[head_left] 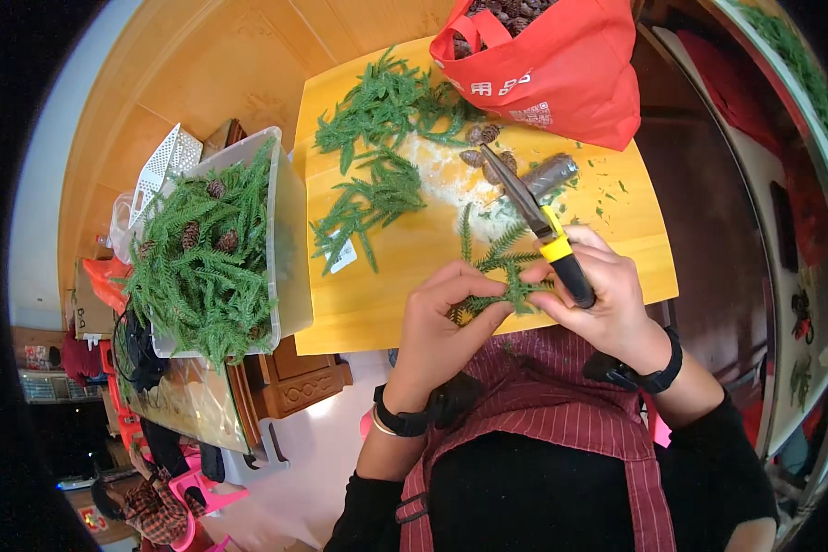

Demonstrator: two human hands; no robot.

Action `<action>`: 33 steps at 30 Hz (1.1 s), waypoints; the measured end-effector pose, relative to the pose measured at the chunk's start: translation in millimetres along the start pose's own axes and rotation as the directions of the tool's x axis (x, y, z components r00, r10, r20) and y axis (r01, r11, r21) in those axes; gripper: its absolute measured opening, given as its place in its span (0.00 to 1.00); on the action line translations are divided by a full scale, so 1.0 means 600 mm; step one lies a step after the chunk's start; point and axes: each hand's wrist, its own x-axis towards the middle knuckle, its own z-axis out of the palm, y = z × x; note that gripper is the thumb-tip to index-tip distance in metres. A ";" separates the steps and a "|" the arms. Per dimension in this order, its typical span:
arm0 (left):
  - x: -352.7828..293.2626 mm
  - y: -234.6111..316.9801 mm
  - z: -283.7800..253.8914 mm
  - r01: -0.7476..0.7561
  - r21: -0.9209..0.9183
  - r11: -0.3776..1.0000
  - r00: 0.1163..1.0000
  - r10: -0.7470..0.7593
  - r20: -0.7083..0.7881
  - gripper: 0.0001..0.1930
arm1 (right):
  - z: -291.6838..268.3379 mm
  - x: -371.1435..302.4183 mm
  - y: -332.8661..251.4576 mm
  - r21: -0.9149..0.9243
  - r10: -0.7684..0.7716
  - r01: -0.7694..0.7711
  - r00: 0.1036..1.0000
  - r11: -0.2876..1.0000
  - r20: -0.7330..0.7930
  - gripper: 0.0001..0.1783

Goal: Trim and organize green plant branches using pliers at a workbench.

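My left hand (446, 317) pinches an artificial pine sprig (515, 281) between thumb and fingertips, just above the table's near edge. My right hand (607, 290) is closed round the black-and-yellow handle of a tool (529, 198) with a long, dark, tapering metal end that points away from me; I cannot tell its exact kind. The thumb and a finger of that hand also touch the sprig. Past the tool's tip lie several brown pine cones (490, 158), beside a dark shiny cylinder (554, 173). Loose pine sprigs (382, 101) are heaped at the table's far left.
A red bag (561, 69) of pine cones stands at the back right of the yellow tabletop (359, 313). To the left is a clear plastic bin (290, 248) full of sprigs and cones. White powder (446, 175) and green scraps litter the table. Another person (152, 501) sits at lower left.
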 end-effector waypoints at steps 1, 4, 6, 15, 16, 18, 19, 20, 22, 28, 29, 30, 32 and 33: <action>-0.001 -0.001 0.000 0.002 0.002 1.000 1.000 -0.002 -0.002 0.09 | 0.001 -0.001 0.000 0.003 0.000 0.000 1.000 1.000 0.001 0.09; -0.002 -0.001 0.001 0.010 -0.041 0.999 1.000 -0.009 0.029 0.10 | -0.001 -0.002 0.001 0.104 0.153 -0.158 0.987 0.982 0.054 0.08; -0.001 0.003 0.004 0.067 -0.121 0.990 0.998 -0.065 0.027 0.13 | -0.003 -0.004 0.003 0.304 0.298 -0.325 0.945 0.895 0.136 0.09; 0.007 0.005 0.007 0.053 -0.140 0.989 0.992 -0.036 0.124 0.19 | -0.011 -0.008 0.004 0.560 0.378 -0.447 0.893 0.697 0.244 0.16; 0.008 0.007 0.007 0.052 -0.139 0.989 0.992 -0.035 0.125 0.19 | -0.012 -0.009 0.005 0.571 0.379 -0.459 0.888 0.681 0.261 0.16; 0.008 0.012 0.009 -0.040 0.028 0.999 0.997 0.038 0.072 0.18 | -0.016 -0.010 0.006 0.557 0.346 -0.423 0.906 0.715 0.243 0.16; 0.007 0.013 0.010 -0.039 0.028 0.999 0.997 0.037 0.072 0.18 | -0.015 -0.011 0.008 0.540 0.314 -0.389 0.921 0.746 0.230 0.16; 0.005 0.014 0.012 -0.103 0.113 0.988 0.994 0.099 0.041 0.18 | -0.013 -0.013 0.009 0.541 0.314 -0.390 0.921 0.746 0.230 0.16; 0.004 0.014 0.014 -0.164 0.198 0.966 0.986 0.164 0.018 0.17 | -0.011 -0.015 0.010 0.518 0.295 -0.338 0.941 0.786 0.166 0.16; 0.004 0.018 0.015 -0.238 0.288 0.928 0.970 0.240 0.026 0.17 | -0.014 -0.020 0.012 0.515 0.297 -0.337 0.941 0.788 0.161 0.16; 0.004 0.018 0.014 -0.167 0.248 0.954 0.986 0.163 0.039 0.16 | -0.014 -0.021 0.014 0.515 0.297 -0.337 0.941 0.788 0.161 0.16; 0.005 0.018 0.013 -0.095 0.209 0.973 0.995 0.085 0.055 0.16 | -0.014 -0.021 0.015 0.533 0.336 -0.363 0.930 0.764 0.152 0.16; 0.006 0.011 0.014 -0.053 0.125 0.991 0.997 0.045 0.061 0.15 | -0.015 -0.020 0.015 0.522 0.399 -0.403 0.908 0.752 0.126 0.16; 0.006 0.006 0.015 -0.010 0.040 0.999 0.997 0.007 0.072 0.15 | -0.015 -0.019 0.016 0.521 0.399 -0.403 0.908 0.752 0.126 0.16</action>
